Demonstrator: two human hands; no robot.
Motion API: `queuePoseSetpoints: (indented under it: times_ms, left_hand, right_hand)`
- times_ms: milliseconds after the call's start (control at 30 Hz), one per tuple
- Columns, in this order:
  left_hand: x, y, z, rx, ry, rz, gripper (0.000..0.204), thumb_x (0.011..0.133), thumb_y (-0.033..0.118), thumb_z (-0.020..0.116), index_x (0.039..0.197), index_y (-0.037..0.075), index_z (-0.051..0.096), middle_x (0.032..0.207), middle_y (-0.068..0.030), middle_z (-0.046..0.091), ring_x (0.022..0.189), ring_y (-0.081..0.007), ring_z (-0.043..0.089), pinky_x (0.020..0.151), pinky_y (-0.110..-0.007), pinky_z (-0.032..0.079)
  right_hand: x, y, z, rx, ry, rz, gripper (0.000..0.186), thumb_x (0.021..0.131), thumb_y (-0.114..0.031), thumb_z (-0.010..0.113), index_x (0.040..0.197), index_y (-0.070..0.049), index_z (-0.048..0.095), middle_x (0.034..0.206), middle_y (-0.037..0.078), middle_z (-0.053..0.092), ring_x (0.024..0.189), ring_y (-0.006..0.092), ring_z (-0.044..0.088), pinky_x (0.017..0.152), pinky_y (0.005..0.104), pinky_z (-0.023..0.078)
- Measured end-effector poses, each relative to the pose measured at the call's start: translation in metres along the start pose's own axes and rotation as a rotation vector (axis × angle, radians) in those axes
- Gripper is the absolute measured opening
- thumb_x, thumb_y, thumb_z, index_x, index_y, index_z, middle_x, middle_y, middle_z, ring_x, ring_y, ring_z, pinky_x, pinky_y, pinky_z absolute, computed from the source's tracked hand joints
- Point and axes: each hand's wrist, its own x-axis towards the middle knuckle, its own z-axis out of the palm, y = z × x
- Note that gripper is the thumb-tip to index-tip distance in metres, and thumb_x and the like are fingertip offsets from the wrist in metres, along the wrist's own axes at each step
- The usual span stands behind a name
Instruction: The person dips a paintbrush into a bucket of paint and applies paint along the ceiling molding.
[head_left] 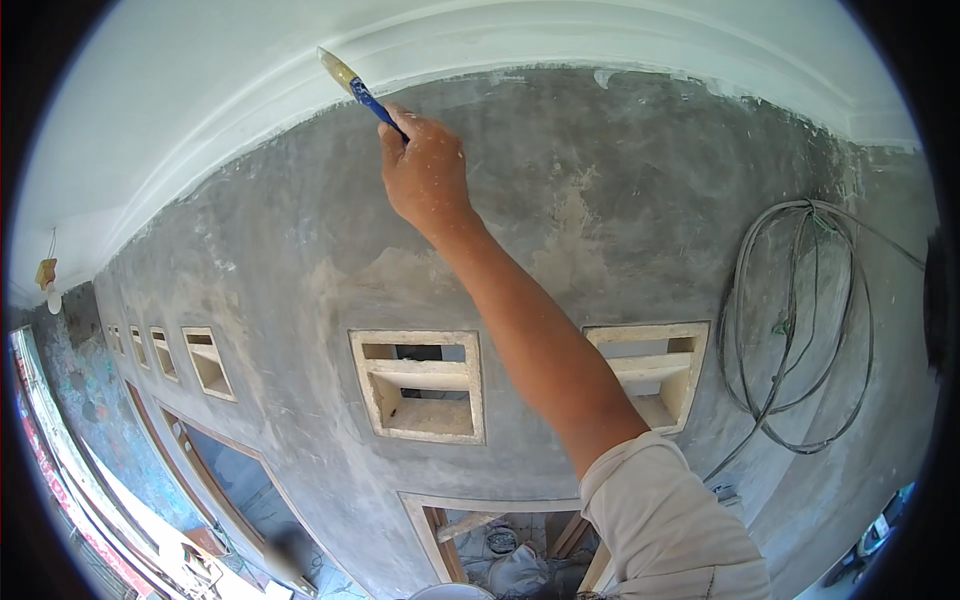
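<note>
My right hand (424,170) is raised from the lower right and grips a paintbrush (365,98) with a blue handle and pale, paint-coated bristles. The bristle tip is at the white moulded cornice (500,40), against or just in front of it; I cannot tell if it touches. Below the cornice is a grey plastered wall (540,140) with white smears along its top edge. White specks dot my hand. My left hand is out of view.
Vent openings (418,428) pierce the wall. Coiled cables (865,330) hang at right. A doorway (432,525) is below, with a white container rim (450,592) at the bottom edge. Another doorway (225,470) is lower left. A small hanging fixture (47,275) is at far left.
</note>
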Motion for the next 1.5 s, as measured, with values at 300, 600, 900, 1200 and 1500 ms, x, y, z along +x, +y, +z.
queuePoseSetpoints:
  times_ms: [300,600,900,1200,1500]
  left_hand:
    - [-0.009,0.03,0.004,-0.078,-0.017,-0.145,0.047,0.081,0.014,0.061,0.125,-0.001,0.062,0.105,-0.0159,0.069,0.09,-0.0249,0.063,0.072,-0.038,0.054]
    - [-0.014,0.041,0.007,-0.086,-0.008,-0.123,0.046,0.08,0.013,0.061,0.124,-0.002,0.063,0.106,-0.0155,0.07,0.093,-0.0254,0.063,0.077,-0.039,0.054]
    - [-0.009,0.025,0.001,-0.047,-0.01,-0.076,0.048,0.081,0.014,0.061,0.125,-0.004,0.061,0.112,-0.0185,0.069,0.098,-0.0271,0.063,0.081,-0.039,0.054]
    - [-0.043,0.102,0.0,-0.074,0.055,-0.306,0.043,0.075,0.011,0.065,0.115,-0.005,0.067,0.1,-0.015,0.072,0.094,-0.0223,0.066,0.086,-0.035,0.052]
    - [-0.036,0.108,0.01,-0.076,0.013,-0.248,0.046,0.073,0.008,0.059,0.117,-0.005,0.066,0.098,-0.0144,0.071,0.091,-0.021,0.066,0.085,-0.034,0.053]
  right_hand:
    - [0.045,0.046,-0.116,-0.272,0.301,-0.017,0.029,0.097,-0.012,0.061,0.12,0.005,0.067,0.086,0.021,0.068,0.082,0.0345,0.068,0.073,0.0415,0.052]
    - [0.041,0.039,-0.102,-0.236,0.66,0.031,0.035,0.099,-0.007,0.055,0.129,0.01,0.059,0.089,0.022,0.064,0.079,0.0344,0.065,0.071,0.0412,0.053]
    - [-0.01,-0.019,0.035,-0.054,0.231,-0.04,0.035,0.095,-0.001,0.059,0.128,0.011,0.059,0.082,0.02,0.061,0.071,0.0295,0.061,0.062,0.0397,0.048]
    - [-0.21,-0.064,-0.156,0.326,-0.764,0.449,0.027,0.091,-0.009,0.066,0.116,0.002,0.071,0.08,0.022,0.069,0.065,0.0252,0.066,0.061,0.0355,0.05]
    - [-0.385,-0.117,-0.191,0.223,-1.871,0.374,0.017,0.082,-0.007,0.064,0.094,0.001,0.074,0.079,0.022,0.07,0.076,0.0333,0.071,0.073,0.044,0.057]
